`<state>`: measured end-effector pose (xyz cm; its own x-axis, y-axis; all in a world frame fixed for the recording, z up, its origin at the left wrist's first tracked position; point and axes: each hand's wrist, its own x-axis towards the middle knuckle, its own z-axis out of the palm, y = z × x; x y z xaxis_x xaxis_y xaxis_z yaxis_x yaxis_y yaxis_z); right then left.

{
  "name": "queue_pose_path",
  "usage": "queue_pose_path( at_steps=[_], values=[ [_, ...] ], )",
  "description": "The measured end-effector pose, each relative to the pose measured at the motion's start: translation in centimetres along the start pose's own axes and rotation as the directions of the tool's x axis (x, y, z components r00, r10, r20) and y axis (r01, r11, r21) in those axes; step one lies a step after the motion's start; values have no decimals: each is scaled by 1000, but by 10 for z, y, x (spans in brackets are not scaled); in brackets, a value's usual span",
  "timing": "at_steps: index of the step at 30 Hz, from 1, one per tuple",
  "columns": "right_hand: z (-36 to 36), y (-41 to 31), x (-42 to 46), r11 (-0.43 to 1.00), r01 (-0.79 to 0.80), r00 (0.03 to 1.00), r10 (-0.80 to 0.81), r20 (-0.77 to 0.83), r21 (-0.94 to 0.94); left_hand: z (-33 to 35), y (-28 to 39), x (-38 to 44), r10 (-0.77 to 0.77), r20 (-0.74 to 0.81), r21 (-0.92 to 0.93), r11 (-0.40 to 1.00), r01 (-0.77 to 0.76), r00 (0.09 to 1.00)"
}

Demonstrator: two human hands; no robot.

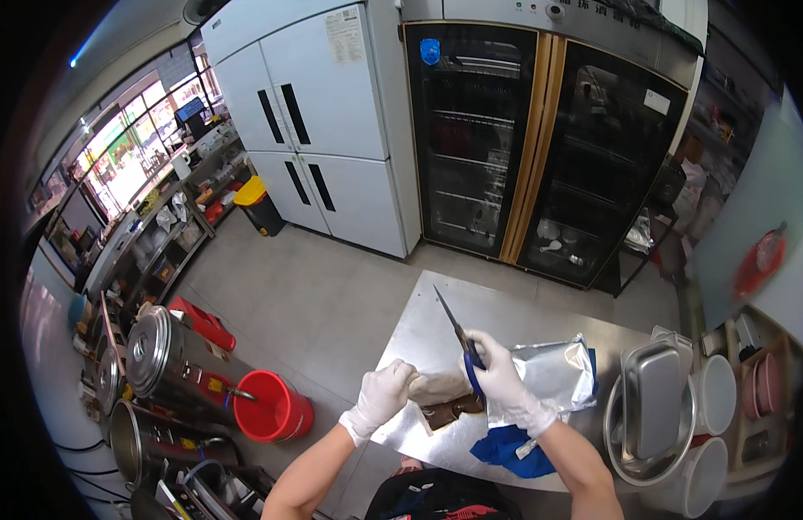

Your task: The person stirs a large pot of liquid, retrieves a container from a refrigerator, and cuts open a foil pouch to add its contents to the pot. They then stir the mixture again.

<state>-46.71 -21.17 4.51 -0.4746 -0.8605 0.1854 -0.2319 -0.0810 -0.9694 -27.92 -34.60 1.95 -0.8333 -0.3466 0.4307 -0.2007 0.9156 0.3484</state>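
Both of my hands wear thin white gloves. My left hand [387, 391] is closed on the left end of a pale bag [438, 388], whose contents I cannot tell. In my right hand [499, 372] is a pair of scissors [455, 322] with dark blue handles; the long blades point up and left, above the table. Below the bag lies a brown package [446, 413] on the stainless steel table [420, 318]. Silver foil packaging [552, 370] lies beside and partly behind my right wrist. A crumpled blue cloth or wrapper [511, 453] sits near the table's front edge.
Metal trays [655, 396] rest in a steel basin [615, 422] at the table's right, beside white tubs [715, 394]. To the left on the floor stand a red bucket [273, 406] and steel urns [174, 364] with taps. A white refrigerator [349, 188] and a glass-door cabinet [473, 149] stand beyond the table.
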Motion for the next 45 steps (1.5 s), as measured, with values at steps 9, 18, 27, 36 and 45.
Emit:
queue_pose_path(
  at_steps=[9,18,27,36,45],
  values=[
    [-12,-2,16,982,-48,999,50,-7,185,-4,26,2,-14,-79,-166,986,0,997],
    [-15,16,31,1000,-11,1000,11,3,25,7,22,16,-203,31,-275,939,204,979],
    [-17,31,45,998,49,979,-39,-200,45,12,0,55,-29,202,50,999,19,979],
    [1,26,-70,769,-174,945,307,-117,615,17,-24,63,-201,265,-242,933,267,943],
    [161,64,-186,350,-416,907,91,412,839,21,-20,70,-321,317,-315,852,418,892]
  ],
)
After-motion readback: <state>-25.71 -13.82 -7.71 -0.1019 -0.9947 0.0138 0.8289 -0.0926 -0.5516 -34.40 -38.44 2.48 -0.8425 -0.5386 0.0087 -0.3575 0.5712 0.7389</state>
